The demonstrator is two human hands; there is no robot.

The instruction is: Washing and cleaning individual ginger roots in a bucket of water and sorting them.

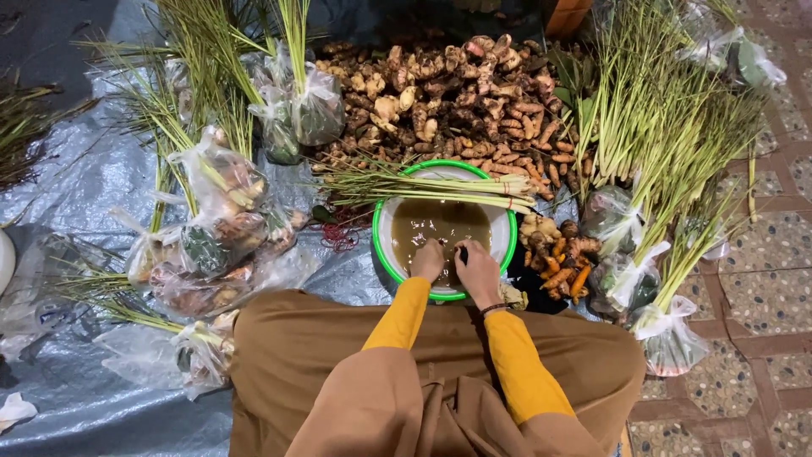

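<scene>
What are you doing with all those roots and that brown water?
A person in yellow sleeves sits on the ground with both hands in a white basin with a green rim full of muddy brown water. The left hand and right hand are close together at the near edge, the right holding something small and dark. A bundle of lemongrass stalks lies across the basin's far rim. Behind it sits a big pile of ginger-like roots, with orange roots on the right and filled plastic bags on the left.
</scene>
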